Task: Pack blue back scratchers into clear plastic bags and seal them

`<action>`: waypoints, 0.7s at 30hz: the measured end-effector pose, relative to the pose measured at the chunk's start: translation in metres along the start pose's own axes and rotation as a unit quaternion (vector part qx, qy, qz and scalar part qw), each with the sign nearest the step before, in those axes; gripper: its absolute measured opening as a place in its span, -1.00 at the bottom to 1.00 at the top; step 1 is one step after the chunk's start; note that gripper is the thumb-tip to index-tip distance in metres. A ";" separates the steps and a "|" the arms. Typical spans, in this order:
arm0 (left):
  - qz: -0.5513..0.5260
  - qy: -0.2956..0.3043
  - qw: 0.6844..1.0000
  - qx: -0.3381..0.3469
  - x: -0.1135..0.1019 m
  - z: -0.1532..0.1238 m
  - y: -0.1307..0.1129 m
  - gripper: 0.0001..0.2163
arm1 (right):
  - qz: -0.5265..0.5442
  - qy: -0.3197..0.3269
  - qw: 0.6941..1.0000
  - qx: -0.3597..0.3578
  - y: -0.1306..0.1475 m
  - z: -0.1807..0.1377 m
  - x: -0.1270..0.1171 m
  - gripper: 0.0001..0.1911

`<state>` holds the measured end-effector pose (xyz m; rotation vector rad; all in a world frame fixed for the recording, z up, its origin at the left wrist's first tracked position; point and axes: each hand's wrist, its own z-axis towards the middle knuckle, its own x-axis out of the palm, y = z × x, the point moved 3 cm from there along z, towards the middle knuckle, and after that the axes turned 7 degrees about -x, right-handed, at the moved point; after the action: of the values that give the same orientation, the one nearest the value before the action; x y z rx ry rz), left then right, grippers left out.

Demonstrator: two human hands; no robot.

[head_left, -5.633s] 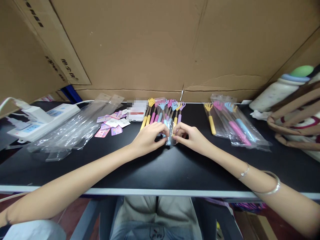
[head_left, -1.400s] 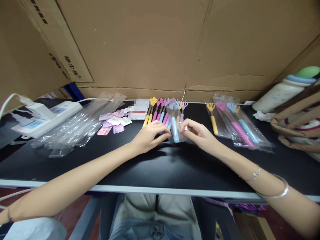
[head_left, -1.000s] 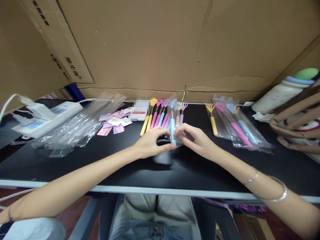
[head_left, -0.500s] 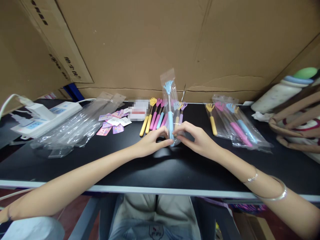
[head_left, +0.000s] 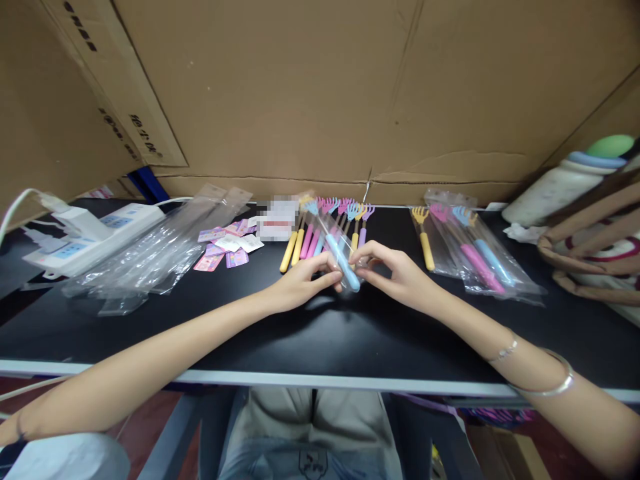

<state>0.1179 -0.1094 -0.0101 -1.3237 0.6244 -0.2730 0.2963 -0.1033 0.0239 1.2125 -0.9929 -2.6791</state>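
Observation:
A blue back scratcher [head_left: 341, 255] in a clear plastic bag is held above the black table, tilted with its claw head up and to the left. My left hand [head_left: 311, 279] pinches it from the left near the handle's lower part. From the right, my right hand [head_left: 387, 268] closes its fingertips on the clear bag beside the handle. Behind them lies a row of unbagged back scratchers [head_left: 306, 241] in yellow, pink, blue and purple, partly hidden by the held one. A lone yellow back scratcher [head_left: 425, 248] lies to the right, beside bagged pink and blue ones [head_left: 477, 260].
On the left are a stack of clear bags [head_left: 150, 260], a white power strip [head_left: 100, 233] and small printed cards [head_left: 220, 248]. A bottle [head_left: 560, 190] and a brown handled bag [head_left: 565, 247] stand at the right. Cardboard [head_left: 300, 100] walls the back.
The bagged blue back scratcher has gone from nearly upright to leaning left, its head lower and its handle end shifted right. Both hands stay close to it.

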 end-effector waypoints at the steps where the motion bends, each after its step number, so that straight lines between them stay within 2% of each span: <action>1: 0.003 -0.002 1.000 0.001 0.000 0.000 0.000 -0.71 | 0.001 0.001 1.000 0.001 0.000 0.000 0.000 -0.88; 14: -0.012 0.011 0.999 -0.034 0.001 0.000 0.005 -0.74 | 0.018 0.034 0.998 0.040 -0.003 0.000 0.003 -0.89; 21: -0.033 0.016 0.998 -0.045 0.002 0.000 0.001 -0.68 | 0.022 0.044 0.997 0.057 0.000 -0.001 0.003 -0.78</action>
<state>0.1194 -0.1098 -0.0120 -1.4316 0.6258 -0.3231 0.2950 -0.1047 0.0213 1.3000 -1.1587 -2.5434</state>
